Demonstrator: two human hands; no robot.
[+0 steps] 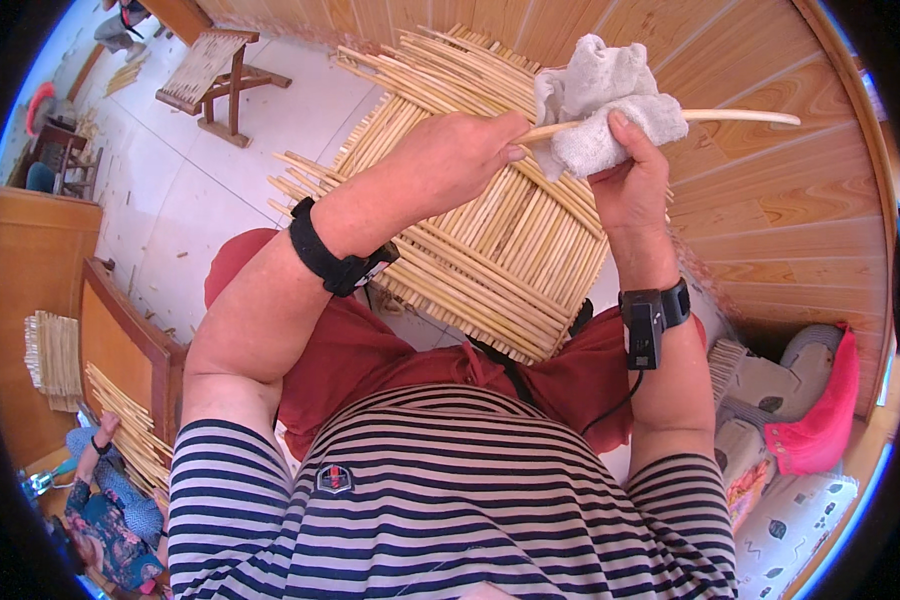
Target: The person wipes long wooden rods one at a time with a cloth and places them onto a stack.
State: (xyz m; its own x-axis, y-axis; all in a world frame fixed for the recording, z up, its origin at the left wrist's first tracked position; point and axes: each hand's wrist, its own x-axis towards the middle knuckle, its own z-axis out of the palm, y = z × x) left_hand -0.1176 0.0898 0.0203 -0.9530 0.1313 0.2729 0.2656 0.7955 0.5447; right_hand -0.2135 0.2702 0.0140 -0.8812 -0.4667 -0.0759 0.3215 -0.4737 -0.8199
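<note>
A pale, slightly curved wooden stick (742, 115) runs through a folded whitish cloth (607, 97) at the upper right. My left hand (461, 154) pinches the stick's near end, just left of the cloth. Wrapped around the stick, the cloth is gripped by my right hand (634, 172), with the thumb on top. Below both hands lies a large stack of similar peeled sticks (495, 225), laid in crossing layers. Each of my wrists wears a black strap with a small device.
A folding wooden stool (210, 71) stands on the tiled floor at the upper left. Wood-panelled wall (780, 165) rises on the right, above cushions (776, 382). At the lower left, another person (116, 517) has a hand by more sticks (131, 427).
</note>
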